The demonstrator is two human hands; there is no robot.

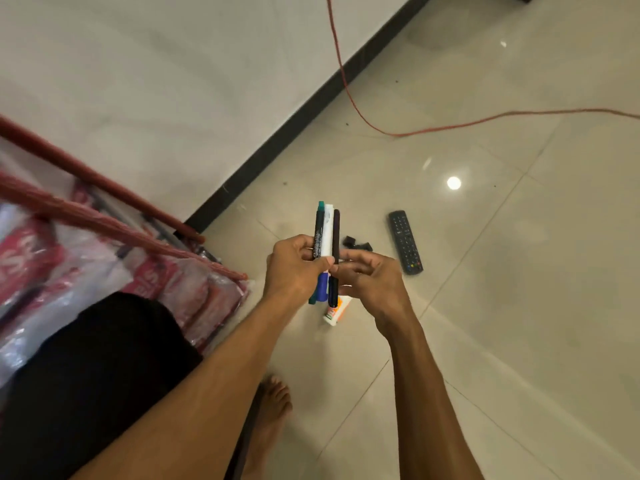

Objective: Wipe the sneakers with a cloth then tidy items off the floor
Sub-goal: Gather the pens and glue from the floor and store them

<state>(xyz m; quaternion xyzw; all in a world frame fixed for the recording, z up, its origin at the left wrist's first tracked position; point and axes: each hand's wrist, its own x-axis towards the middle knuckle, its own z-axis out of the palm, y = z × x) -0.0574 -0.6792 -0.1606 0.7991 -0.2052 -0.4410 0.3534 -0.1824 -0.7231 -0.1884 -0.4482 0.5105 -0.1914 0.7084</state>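
Observation:
My left hand (294, 270) grips a bundle of three markers (326, 233) held upright above the floor: one black with a teal cap, one white with a blue end, one dark. My right hand (372, 280) is beside them, its loosely curled fingertips touching the dark marker. Under the hands a white and orange tube (336, 311) lies on the tiles. A black remote control (405, 241) and small black pieces (356, 244) lie on the floor just beyond. No sneakers or cloth are in view.
A clear plastic bag with red trim (104, 258) holding red packets stands at the left by my knee. A red cable (349, 95) runs across the floor from the wall with its dark skirting (311, 112). My bare foot (273, 407) is below.

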